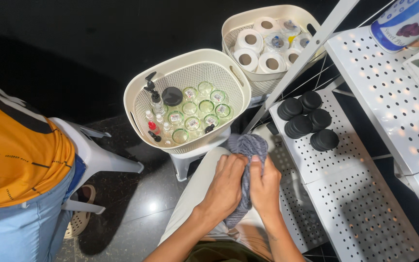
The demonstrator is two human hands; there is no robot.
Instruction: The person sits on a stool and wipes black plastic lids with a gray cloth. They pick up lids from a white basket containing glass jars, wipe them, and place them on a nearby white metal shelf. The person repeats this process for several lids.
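Note:
Both of my hands close around a grey cloth [248, 148] bunched in front of me, above my lap. My left hand [226, 187] wraps the cloth from the left and my right hand [265, 184] grips it from the right. Whatever is inside the cloth is hidden. Just beyond my hands stands a cream basket [190, 65] holding several open glass jars [200, 114], small pump and spray bottles [153, 104] and one black lid.
A second cream basket [241, 24] behind holds toilet paper rolls. Black lids [306, 121] are stacked on a white perforated shelf [335, 184] at right. A person in an orange shirt [15, 150] sits on a white stool at left. The floor is dark.

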